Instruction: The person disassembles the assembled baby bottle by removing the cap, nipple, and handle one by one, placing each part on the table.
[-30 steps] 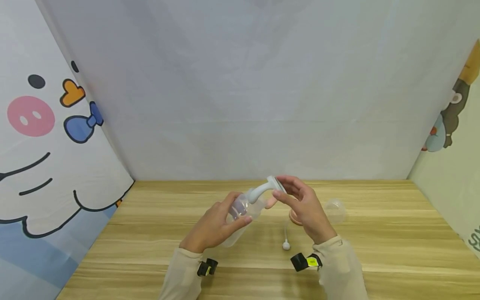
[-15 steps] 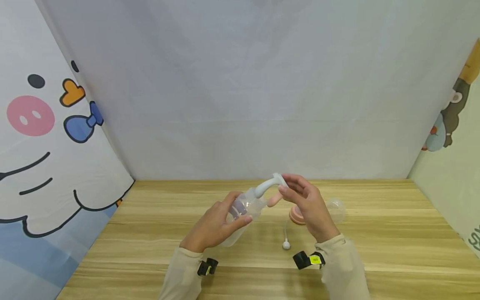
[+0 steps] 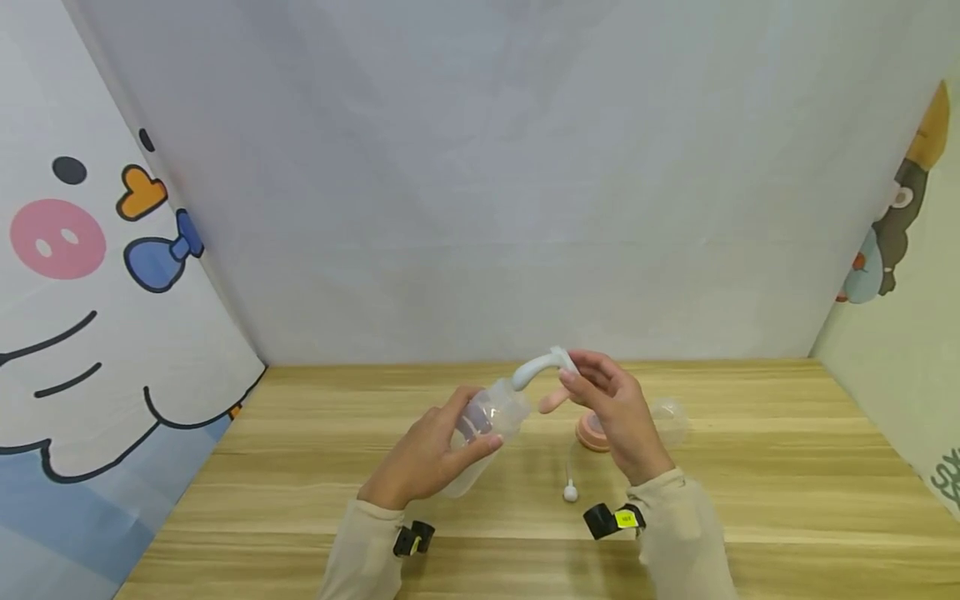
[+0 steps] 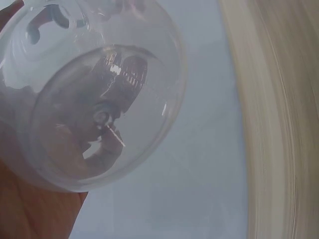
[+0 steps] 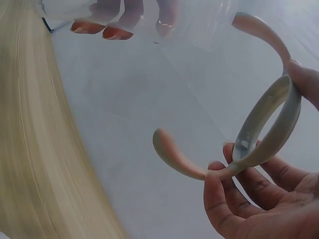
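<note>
My left hand (image 3: 427, 457) grips a translucent baby bottle (image 3: 495, 410), tilted with its open mouth up and to the right. In the left wrist view the round base of the bottle (image 4: 167, 94) fills the upper left, with fingers showing through it. My right hand (image 3: 615, 412) holds a bottle handle ring (image 5: 279, 137) with two curved grips, pinched between thumb and fingers. One pale grip (image 3: 534, 371) points at the bottle mouth; a pinkish one (image 5: 174, 155) hangs lower. The ring is apart from the bottle, just to its right.
On the wooden table (image 3: 765, 467) a pink bottle collar (image 3: 588, 435) lies partly behind my right hand. A thin straw with a white weighted end (image 3: 571, 492) lies in front of it. A clear dome cap (image 3: 670, 419) stands to the right. A pale curtain (image 3: 480, 208) closes the back.
My right hand has drawn the handle ring slightly to the right, away from the bottle mouth. More of the pink collar shows. My left hand and the bottle stay nearly in place.
</note>
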Demonstrator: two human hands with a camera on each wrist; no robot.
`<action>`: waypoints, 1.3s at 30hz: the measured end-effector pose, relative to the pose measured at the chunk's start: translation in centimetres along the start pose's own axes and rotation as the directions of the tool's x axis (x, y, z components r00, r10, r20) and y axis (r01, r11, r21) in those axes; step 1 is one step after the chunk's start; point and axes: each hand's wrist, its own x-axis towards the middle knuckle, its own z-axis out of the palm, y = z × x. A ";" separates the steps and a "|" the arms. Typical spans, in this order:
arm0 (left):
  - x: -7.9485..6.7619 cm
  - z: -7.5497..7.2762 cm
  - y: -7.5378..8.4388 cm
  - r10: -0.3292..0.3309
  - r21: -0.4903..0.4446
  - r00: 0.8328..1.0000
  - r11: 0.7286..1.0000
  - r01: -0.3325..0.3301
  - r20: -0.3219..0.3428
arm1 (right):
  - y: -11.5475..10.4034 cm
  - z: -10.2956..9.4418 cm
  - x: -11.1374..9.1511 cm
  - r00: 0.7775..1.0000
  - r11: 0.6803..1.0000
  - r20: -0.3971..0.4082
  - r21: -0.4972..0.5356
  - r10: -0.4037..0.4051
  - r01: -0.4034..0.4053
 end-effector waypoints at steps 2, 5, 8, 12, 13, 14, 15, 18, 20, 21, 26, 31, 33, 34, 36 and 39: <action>0.0 0.0 0.0 0.001 0.000 1.000 1.000 -0.001 0.002 | 0.2 0.0 0.0 1.000 1.000 -0.012 0.001 0.011 -0.011; 0.0 -0.1 0.0 0.002 0.001 1.000 1.000 -0.002 0.001 | 0.4 0.1 0.1 1.000 1.000 -0.019 -0.007 0.023 -0.023; 0.0 -0.1 0.1 0.004 0.003 1.000 1.000 -0.004 -0.004 | 0.5 0.2 0.2 0.999 0.999 -0.024 -0.021 0.033 -0.033; -0.1 -0.1 0.1 0.003 -0.003 1.000 1.000 -0.003 0.000 | 1.0 0.3 0.3 0.998 0.998 -0.030 -0.038 0.054 -0.055; -0.1 -0.1 0.1 0.003 -0.005 1.000 1.000 -0.003 0.001 | 1.1 0.3 0.3 0.998 0.997 -0.032 -0.044 0.059 -0.061; -0.1 -0.1 0.1 0.003 -0.007 1.000 1.000 -0.003 0.002 | 1.2 0.3 0.3 0.997 0.996 -0.033 -0.050 0.065 -0.067; -0.1 -0.1 0.1 0.003 -0.008 1.000 1.000 -0.003 0.003 | 1.3 0.4 0.3 0.997 0.996 -0.033 -0.054 0.069 -0.071; -0.2 -0.1 0.2 0.003 -0.005 1.000 1.000 -0.003 0.002 | 1.4 0.4 0.3 0.996 0.995 -0.031 -0.064 0.078 -0.080; -0.1 -0.1 0.2 0.005 0.000 1.000 1.000 -0.005 -0.001 | 1.4 0.4 0.3 0.996 0.994 -0.027 -0.064 0.085 -0.087; -0.1 -0.1 0.2 0.004 0.001 1.000 1.000 -0.004 -0.002 | 1.4 0.4 0.3 0.996 0.994 -0.026 -0.060 0.086 -0.088; -0.1 -0.1 0.1 0.000 0.005 1.000 1.000 0.000 -0.005 | 1.5 0.3 0.4 0.995 0.994 -0.035 -0.043 0.094 -0.096; -0.1 -0.1 0.1 0.000 0.007 1.000 1.000 0.000 -0.005 | 1.6 0.2 0.4 0.994 0.994 -0.052 -0.039 0.098 -0.101; -0.1 -0.2 0.1 0.001 0.008 1.000 1.000 0.000 -0.005 | 1.6 0.2 0.4 0.993 0.994 -0.056 -0.047 0.101 -0.104; -0.1 -0.2 0.1 0.000 0.011 1.000 1.000 0.000 -0.006 | 1.6 0.2 0.4 0.993 0.993 -0.058 -0.047 0.103 -0.105; -0.1 -0.2 0.1 -0.001 0.013 1.000 1.000 0.001 -0.008 | 1.7 0.2 0.5 0.992 0.993 -0.063 -0.050 0.107 -0.110; -0.1 -0.2 0.0 0.000 0.007 1.000 1.000 0.000 -0.005 | 1.9 0.3 0.5 0.991 0.992 -0.069 -0.049 0.116 -0.120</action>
